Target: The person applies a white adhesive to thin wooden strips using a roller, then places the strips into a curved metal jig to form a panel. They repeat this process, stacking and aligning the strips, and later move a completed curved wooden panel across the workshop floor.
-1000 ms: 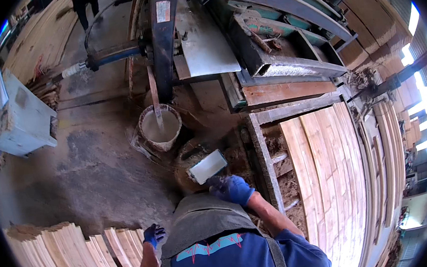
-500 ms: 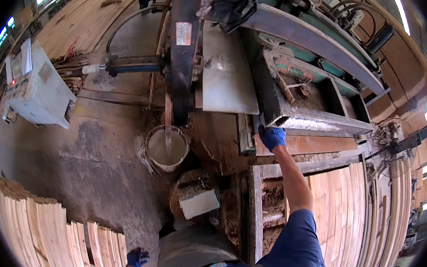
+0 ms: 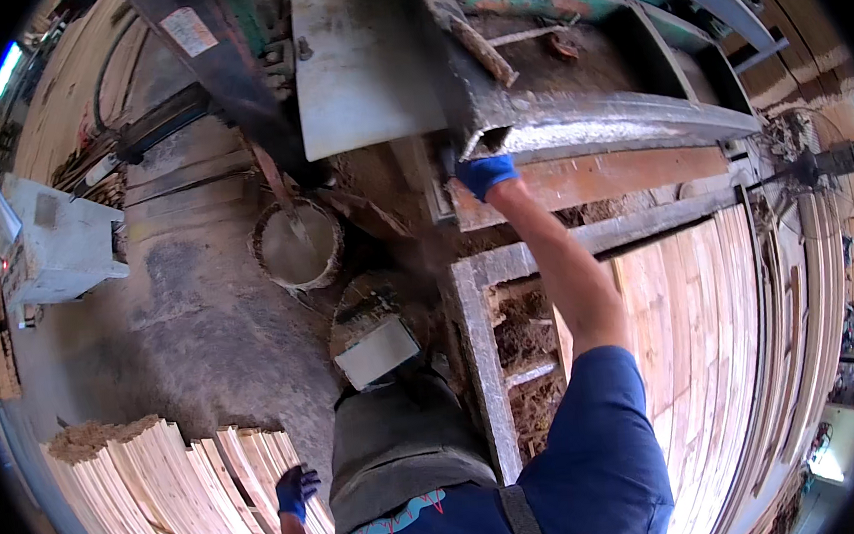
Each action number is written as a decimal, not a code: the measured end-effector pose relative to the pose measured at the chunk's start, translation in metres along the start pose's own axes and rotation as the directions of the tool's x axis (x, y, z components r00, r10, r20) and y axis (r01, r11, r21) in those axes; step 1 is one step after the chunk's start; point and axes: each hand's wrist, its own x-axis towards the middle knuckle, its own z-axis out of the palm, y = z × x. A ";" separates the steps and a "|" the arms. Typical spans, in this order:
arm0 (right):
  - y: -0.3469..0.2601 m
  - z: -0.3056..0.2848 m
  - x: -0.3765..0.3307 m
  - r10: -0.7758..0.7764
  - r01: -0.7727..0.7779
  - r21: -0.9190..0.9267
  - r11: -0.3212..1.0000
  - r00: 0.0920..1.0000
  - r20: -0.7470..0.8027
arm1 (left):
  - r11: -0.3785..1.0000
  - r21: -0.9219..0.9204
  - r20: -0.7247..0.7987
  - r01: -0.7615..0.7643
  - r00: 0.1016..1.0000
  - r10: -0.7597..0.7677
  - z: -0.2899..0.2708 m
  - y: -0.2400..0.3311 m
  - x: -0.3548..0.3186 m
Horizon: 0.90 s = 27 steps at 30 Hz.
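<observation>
My right hand (image 3: 485,174), in a blue glove, reaches forward to the near corner of a metal machine frame (image 3: 616,124). Its fingers are curled in at a dark spot beside the frame's end, and what they grip there is hidden. Just below it runs a reddish-brown beam (image 3: 601,181). My left hand (image 3: 296,490), in a dark blue glove, hangs low at my left with its fingers apart, holding nothing. Closest to that hand is a stack of pale wooden strips (image 3: 184,487).
A bucket of pale liquid (image 3: 297,245) stands on the floor ahead, near a stand bearing a pale block (image 3: 377,351). Boards (image 3: 687,317) lie in a metal frame at right. A pale metal sheet (image 3: 362,71) juts out ahead. A grey control cabinet (image 3: 69,240) is far left.
The view has shifted, so the machine and bucket sit higher and further left. My right hand stays at the same frame corner; my left hand still hangs open beside the strips.
</observation>
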 end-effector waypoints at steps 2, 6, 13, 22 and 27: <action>-0.080 -0.097 -0.016 0.015 -0.022 0.021 1.000 0.961 0.276 | 0.986 0.074 -0.034 -0.151 0.988 0.154 0.028 0.029 -0.019; -0.092 -0.118 -0.095 0.132 -0.136 0.054 0.989 0.988 0.084 | 0.787 0.250 0.253 -0.564 0.823 0.509 0.056 0.152 0.026; -0.129 -0.148 -0.221 0.286 -0.297 0.158 0.942 0.954 0.084 | -0.493 0.266 0.662 -0.828 -0.215 0.718 0.207 0.455 -0.124; -0.194 -0.196 -0.411 0.840 -0.855 0.066 0.514 0.518 0.163 | -0.929 0.337 0.538 -0.151 -0.779 0.322 0.312 0.656 -0.295; -0.221 -0.204 -0.538 0.973 -0.971 -0.066 0.231 0.230 0.028 | -0.798 0.591 0.558 -0.115 -0.656 0.508 0.353 0.745 -0.334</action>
